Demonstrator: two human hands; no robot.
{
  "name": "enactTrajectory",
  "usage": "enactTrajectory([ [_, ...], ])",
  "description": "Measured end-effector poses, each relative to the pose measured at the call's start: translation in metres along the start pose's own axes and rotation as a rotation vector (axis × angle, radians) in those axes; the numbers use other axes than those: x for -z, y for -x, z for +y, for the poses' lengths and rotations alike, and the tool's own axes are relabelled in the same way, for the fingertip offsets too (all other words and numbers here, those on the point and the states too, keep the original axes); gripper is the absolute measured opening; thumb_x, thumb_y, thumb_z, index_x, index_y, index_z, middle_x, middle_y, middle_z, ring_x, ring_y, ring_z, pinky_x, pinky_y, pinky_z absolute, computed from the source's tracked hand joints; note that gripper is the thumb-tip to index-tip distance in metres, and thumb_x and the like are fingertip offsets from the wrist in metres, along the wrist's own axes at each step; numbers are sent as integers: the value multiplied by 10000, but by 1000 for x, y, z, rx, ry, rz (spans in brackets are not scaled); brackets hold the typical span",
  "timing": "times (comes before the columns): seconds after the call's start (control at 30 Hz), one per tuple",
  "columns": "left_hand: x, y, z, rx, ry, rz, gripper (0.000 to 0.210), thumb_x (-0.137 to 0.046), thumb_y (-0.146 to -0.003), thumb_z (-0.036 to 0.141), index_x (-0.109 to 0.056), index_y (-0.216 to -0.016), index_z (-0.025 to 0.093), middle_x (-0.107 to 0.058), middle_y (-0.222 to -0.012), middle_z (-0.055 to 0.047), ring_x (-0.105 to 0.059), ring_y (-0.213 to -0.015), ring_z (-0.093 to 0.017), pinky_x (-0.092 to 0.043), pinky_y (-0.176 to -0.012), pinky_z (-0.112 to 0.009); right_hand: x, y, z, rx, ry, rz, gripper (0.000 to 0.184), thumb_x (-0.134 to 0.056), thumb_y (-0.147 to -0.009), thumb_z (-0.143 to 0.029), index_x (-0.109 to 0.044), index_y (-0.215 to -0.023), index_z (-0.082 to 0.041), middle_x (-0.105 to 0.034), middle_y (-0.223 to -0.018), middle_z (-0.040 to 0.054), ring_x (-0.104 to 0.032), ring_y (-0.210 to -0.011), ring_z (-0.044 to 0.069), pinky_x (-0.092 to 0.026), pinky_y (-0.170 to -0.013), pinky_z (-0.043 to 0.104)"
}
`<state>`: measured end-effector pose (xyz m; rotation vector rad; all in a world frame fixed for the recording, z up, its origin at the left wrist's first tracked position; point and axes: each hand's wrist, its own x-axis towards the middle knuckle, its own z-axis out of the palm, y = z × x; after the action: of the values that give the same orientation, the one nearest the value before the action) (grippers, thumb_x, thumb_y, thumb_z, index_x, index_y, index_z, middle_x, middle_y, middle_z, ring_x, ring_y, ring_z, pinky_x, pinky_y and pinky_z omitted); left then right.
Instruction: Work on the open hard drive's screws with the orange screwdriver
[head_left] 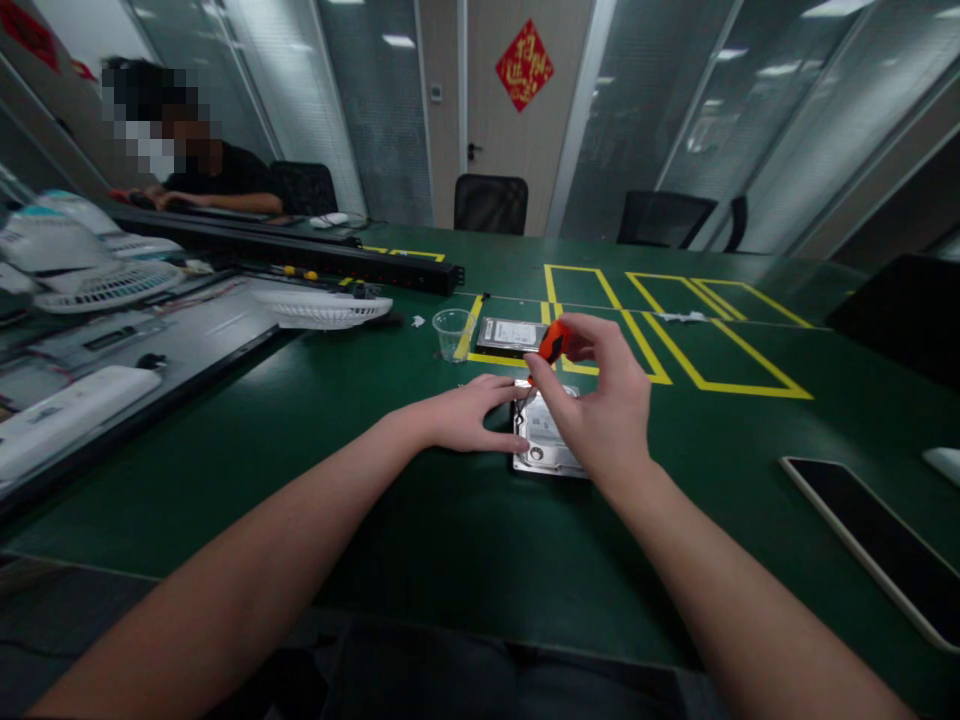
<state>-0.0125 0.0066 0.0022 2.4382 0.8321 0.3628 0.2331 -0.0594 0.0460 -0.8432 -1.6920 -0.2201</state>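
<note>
A silver hard drive (545,428) lies flat on the green table in front of me. My left hand (484,412) rests at its left edge, thumb and fingers spread apart and touching the drive. Over the drive, my right hand (609,395) grips an orange and black screwdriver (553,342) by its handle. The shaft slants down toward the drive's upper left part; I cannot make out whether the tip sits in a screw. Just behind stands a second hard drive (513,335), label side up, beside a clear plastic cup (453,335).
A smartphone (877,540) lies at the right. White fan parts (322,308), a long black rail (300,250) and a large panel (187,340) take up the left. Yellow tape (750,386) marks rectangles on the table (360,460). Another person (217,175) sits at the far left.
</note>
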Motion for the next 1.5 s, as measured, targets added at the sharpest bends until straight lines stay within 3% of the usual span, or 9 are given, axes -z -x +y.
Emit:
enactTrajectory([
  [0.2,2,0,2,16,-1,-14,1089,-865,-1081,955,-581,-1951,366,-504,-2082,-149,-424,-1956,-514,-370,-1610,-747,-4,4,5,-10,-41,31,397,-808,-1136,-257,-726,-1521,-314,-843,-1283,69,-835,-1035,278,-804,-898,490],
  [0.4,3,0,4,16,-7,-15,1068,-895,-1085,902,-607,-1934,322,-528,-2064,-170,-436,-1953,-507,-363,-1620,-719,-6,6,5,-35,-88,7,390,-754,-1147,-236,-727,-1529,-309,-819,-1447,128,-861,-1198,309,-839,-990,534],
  [0.7,-1,0,-3,-22,4,3,1067,-890,-1090,923,-600,-1945,353,-532,-2062,-152,-451,-1939,-500,-372,-1615,-722,-5,2,3,55,-21,36,408,-682,-1149,-188,-737,-1539,-295,-826,-1349,105,-847,-1211,311,-808,-978,516],
  [0.97,0,1,-2,9,9,-5,1084,-891,-1083,924,-590,-1954,353,-528,-2060,-165,-442,-1942,-513,-371,-1611,-742,-5,2,1,31,20,37,451,-686,-1109,-156,-772,-1523,-314,-789,-1295,97,-791,-1103,289,-776,-952,510],
  [1.3,0,1,0,10,10,-1,1076,-888,-1088,926,-595,-1947,348,-519,-2066,-164,-438,-1946,-512,-375,-1608,-740,-1,-1,1,30,4,-5,467,-686,-1078,-179,-776,-1522,-292,-860,-1300,97,-821,-1154,320,-753,-1013,549],
  [1.5,1,1,2,27,-1,-18,1085,-880,-1085,924,-595,-1949,332,-519,-2065,-175,-434,-1951,-515,-374,-1608,-745,-1,1,2,-14,16,27,332,-807,-1143,-349,-756,-1467,-298,-873,-1240,79,-835,-1065,310,-749,-949,530],
])
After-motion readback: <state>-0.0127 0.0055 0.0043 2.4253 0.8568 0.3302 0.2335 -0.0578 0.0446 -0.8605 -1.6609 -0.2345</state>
